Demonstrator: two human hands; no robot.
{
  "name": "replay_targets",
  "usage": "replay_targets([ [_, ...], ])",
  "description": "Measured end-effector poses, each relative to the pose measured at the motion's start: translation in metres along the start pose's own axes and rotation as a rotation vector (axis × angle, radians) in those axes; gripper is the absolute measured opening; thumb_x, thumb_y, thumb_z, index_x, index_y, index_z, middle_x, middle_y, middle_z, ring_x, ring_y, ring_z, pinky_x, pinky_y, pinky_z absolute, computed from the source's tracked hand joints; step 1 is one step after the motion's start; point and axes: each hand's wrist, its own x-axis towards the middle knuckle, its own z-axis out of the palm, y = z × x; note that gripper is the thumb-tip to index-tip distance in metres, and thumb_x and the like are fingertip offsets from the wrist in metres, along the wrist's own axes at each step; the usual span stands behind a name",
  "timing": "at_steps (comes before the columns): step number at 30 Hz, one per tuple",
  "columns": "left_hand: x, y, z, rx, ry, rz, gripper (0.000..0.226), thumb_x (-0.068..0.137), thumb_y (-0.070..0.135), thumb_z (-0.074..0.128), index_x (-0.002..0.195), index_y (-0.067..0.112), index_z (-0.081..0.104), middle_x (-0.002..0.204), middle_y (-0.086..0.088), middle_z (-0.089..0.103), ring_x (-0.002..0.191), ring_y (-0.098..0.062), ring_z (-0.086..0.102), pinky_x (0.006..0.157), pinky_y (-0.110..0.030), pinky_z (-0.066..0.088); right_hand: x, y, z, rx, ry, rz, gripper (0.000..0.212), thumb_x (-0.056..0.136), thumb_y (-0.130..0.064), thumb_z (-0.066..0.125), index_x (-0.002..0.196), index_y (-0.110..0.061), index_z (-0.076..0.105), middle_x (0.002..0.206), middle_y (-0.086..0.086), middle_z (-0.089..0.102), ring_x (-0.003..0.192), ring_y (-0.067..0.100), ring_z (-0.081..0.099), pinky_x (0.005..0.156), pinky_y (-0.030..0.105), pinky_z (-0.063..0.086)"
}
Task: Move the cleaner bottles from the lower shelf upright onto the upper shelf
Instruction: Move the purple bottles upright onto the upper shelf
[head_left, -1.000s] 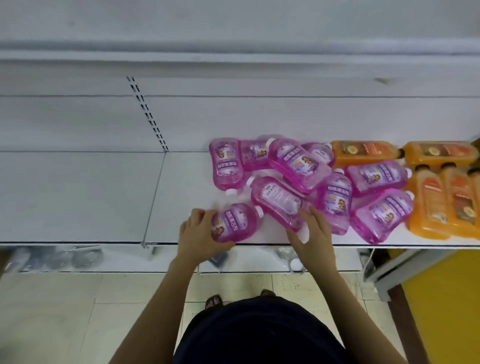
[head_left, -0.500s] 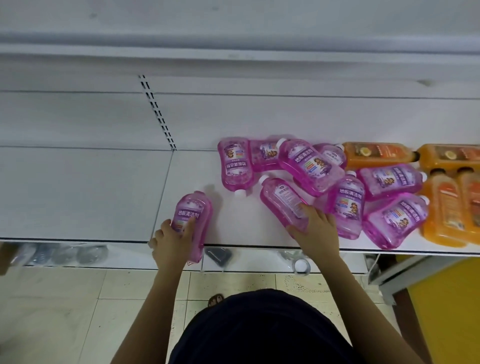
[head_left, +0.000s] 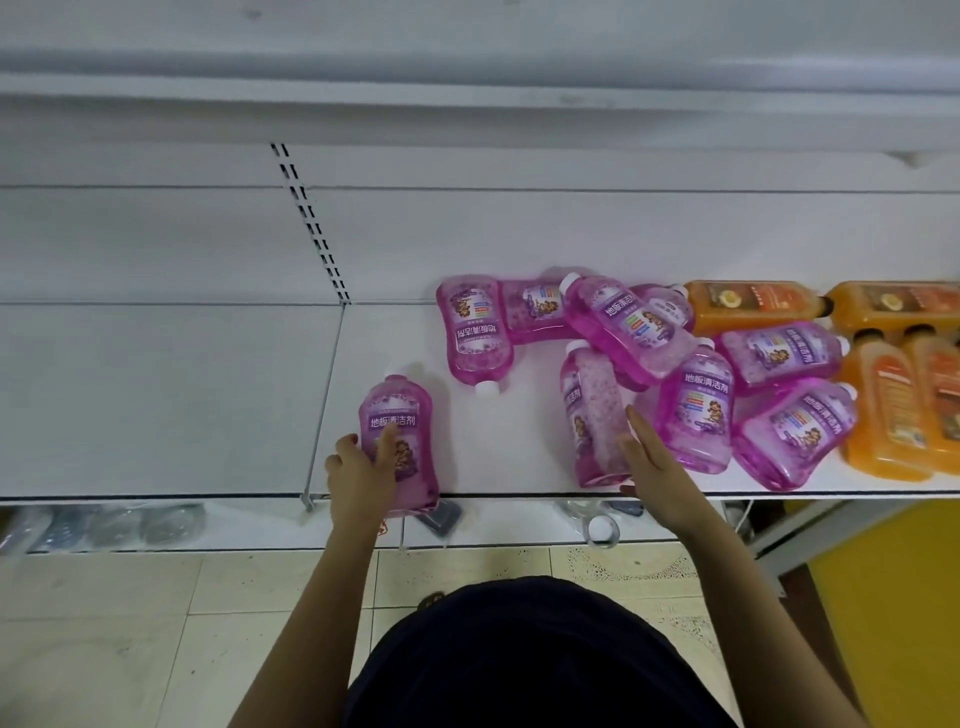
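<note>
Several pink cleaner bottles (head_left: 628, 327) lie in a heap on the white shelf (head_left: 156, 405). My left hand (head_left: 358, 470) grips one pink bottle (head_left: 397, 415) at the shelf's front edge, left of the heap, with its white cap pointing away from me. My right hand (head_left: 652, 462) lies with straight fingers against the right side of another pink bottle (head_left: 589, 415), which is turned onto its narrow edge. The thumb sits near that bottle's base. The white edge of a higher shelf (head_left: 467, 88) runs across the top.
Several orange bottles (head_left: 893, 415) lie at the right end of the shelf. A slotted upright (head_left: 311, 228) divides the back panel. Below the shelf edge are clear bottles (head_left: 104, 525) and a tape roll (head_left: 602, 530). Tiled floor lies below.
My left hand pulled one pink bottle out of the heap to the left and turned it cap away. The bottle under my right hand rolled from flat onto its narrow side.
</note>
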Motion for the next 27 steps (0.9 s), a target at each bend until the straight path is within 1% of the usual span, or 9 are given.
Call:
replay_targets([
  [5, 0.015, -0.007, -0.009, -0.036, -0.219, 0.015, 0.054, 0.090, 0.042, 0.053, 0.116, -0.006, 0.053, 0.109, -0.024, 0.062, 0.093, -0.036, 0.062, 0.083, -0.044, 0.053, 0.007, -0.003, -0.002, -0.102, 0.059, 0.067, 0.049, 0.101, -0.030, 0.026, 0.147, -0.016, 0.020, 0.143, 0.016, 0.041, 0.116, 0.028, 0.047, 0.098, 0.036, 0.033],
  [10, 0.014, -0.001, -0.009, -0.054, -0.270, 0.073, 0.044, 0.088, 0.044, 0.056, 0.092, 0.001, 0.062, 0.088, -0.018, 0.067, 0.080, -0.032, 0.065, 0.077, -0.040, 0.054, 0.021, -0.024, 0.016, -0.402, 0.141, 0.137, 0.078, 0.086, -0.061, 0.044, 0.141, -0.009, 0.026, 0.137, 0.019, 0.039, 0.122, 0.039, 0.044, 0.096, 0.048, 0.040],
  [12, 0.014, -0.003, -0.008, -0.065, -0.269, 0.082, 0.039, 0.088, 0.045, 0.056, 0.083, 0.006, 0.061, 0.084, -0.015, 0.067, 0.077, -0.031, 0.066, 0.076, -0.039, 0.055, 0.025, -0.028, 0.018, -0.416, 0.143, 0.171, 0.082, 0.080, -0.062, 0.054, 0.136, -0.007, 0.031, 0.128, 0.018, 0.045, 0.113, 0.038, 0.052, 0.091, 0.047, 0.044],
  [15, 0.015, -0.005, -0.009, -0.101, -0.272, 0.106, 0.032, 0.088, 0.042, 0.056, 0.070, 0.016, 0.057, 0.076, -0.011, 0.067, 0.070, -0.027, 0.065, 0.073, -0.036, 0.054, 0.033, -0.031, 0.008, -0.384, 0.116, 0.189, 0.071, 0.080, -0.052, 0.062, 0.128, -0.004, 0.041, 0.118, 0.014, 0.056, 0.105, 0.033, 0.057, 0.086, 0.039, 0.047],
  [18, 0.016, -0.003, -0.013, -0.175, -0.270, 0.101, 0.028, 0.087, 0.039, 0.061, 0.070, 0.017, 0.056, 0.070, -0.005, 0.064, 0.069, -0.027, 0.065, 0.069, -0.034, 0.054, 0.030, -0.027, 0.000, -0.088, 0.112, 0.207, 0.054, 0.082, -0.034, 0.066, 0.120, 0.001, 0.049, 0.110, 0.013, 0.062, 0.096, 0.030, 0.061, 0.080, 0.036, 0.050],
  [21, 0.015, -0.008, -0.018, -0.324, -0.261, 0.036, 0.026, 0.081, 0.037, 0.068, 0.083, 0.014, 0.057, 0.079, -0.004, 0.065, 0.070, -0.022, 0.065, 0.060, -0.028, 0.052, 0.008, -0.015, 0.004, 0.336, 0.045, 0.174, 0.037, 0.080, -0.017, 0.069, 0.110, 0.001, 0.058, 0.089, 0.008, 0.069, 0.073, 0.023, 0.069, 0.056, 0.025, 0.054],
  [22, 0.015, -0.009, -0.022, -0.387, -0.259, 0.011, 0.028, 0.080, 0.035, 0.070, 0.089, 0.013, 0.056, 0.082, -0.005, 0.065, 0.071, -0.022, 0.065, 0.059, -0.028, 0.051, 0.000, -0.011, 0.008, 0.423, 0.033, 0.159, 0.036, 0.078, -0.016, 0.071, 0.108, -0.001, 0.059, 0.086, 0.008, 0.071, 0.071, 0.023, 0.070, 0.054, 0.024, 0.053],
  [25, 0.020, -0.009, -0.038, -0.560, -0.262, -0.027, 0.036, 0.079, 0.025, 0.072, 0.104, 0.009, 0.053, 0.096, -0.010, 0.065, 0.082, -0.028, 0.067, 0.068, -0.036, 0.055, -0.021, -0.006, 0.017, 0.592, 0.016, 0.125, 0.045, 0.069, -0.021, 0.074, 0.108, -0.006, 0.059, 0.094, 0.014, 0.071, 0.083, 0.031, 0.070, 0.067, 0.037, 0.056],
  [27, 0.021, -0.011, -0.052, -0.636, -0.287, 0.003, 0.033, 0.077, 0.019, 0.073, 0.102, 0.010, 0.055, 0.101, -0.012, 0.065, 0.085, -0.030, 0.067, 0.073, -0.040, 0.056, -0.034, -0.002, 0.025, 0.640, 0.012, 0.104, 0.045, 0.067, -0.022, 0.073, 0.108, -0.008, 0.059, 0.102, 0.020, 0.068, 0.089, 0.037, 0.067, 0.077, 0.045, 0.053],
])
